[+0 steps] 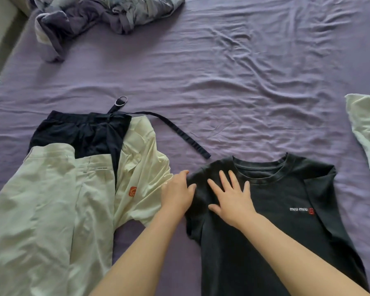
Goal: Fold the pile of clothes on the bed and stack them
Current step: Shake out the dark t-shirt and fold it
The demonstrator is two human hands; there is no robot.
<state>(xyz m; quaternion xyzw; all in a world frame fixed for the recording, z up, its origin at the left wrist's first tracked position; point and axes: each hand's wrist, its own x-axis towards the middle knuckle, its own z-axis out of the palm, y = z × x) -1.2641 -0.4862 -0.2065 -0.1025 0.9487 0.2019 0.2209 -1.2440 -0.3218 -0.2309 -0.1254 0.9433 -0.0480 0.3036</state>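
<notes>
Two hands down on a black t-shirt (265, 231), spread face-up on the purple bed sheet (222, 71) at the lower right, collar pointing away. Right hand (231, 199) pressed flat on the chest just below the collar, fingers straight and fanned apart, holding nothing. Left hand (176, 192) sitting at the shirt's left shoulder edge, fingers loosely bent over the sleeve fabric; can't tell whether actually pinching it or just resting there. Shirt's right sleeve side already folded in over the front, next to small white lettering with a red mark.

Just left of the shirt, a messy pile: pale cream trousers (41, 210) draped toward the lower left corner, a cream top (141, 167) with a small orange logo peeking out underneath, and a dark navy garment (81, 131) on the far side. Navy belt strap (179, 131) trailing off toward the black shirt's collar, not quite touching, metal ring buckle (121, 101) at the other end.

White garment (365, 129) alone at the right edge, well apart. Crumpled purple-grey bedding (98, 16) bunched at the top left.
</notes>
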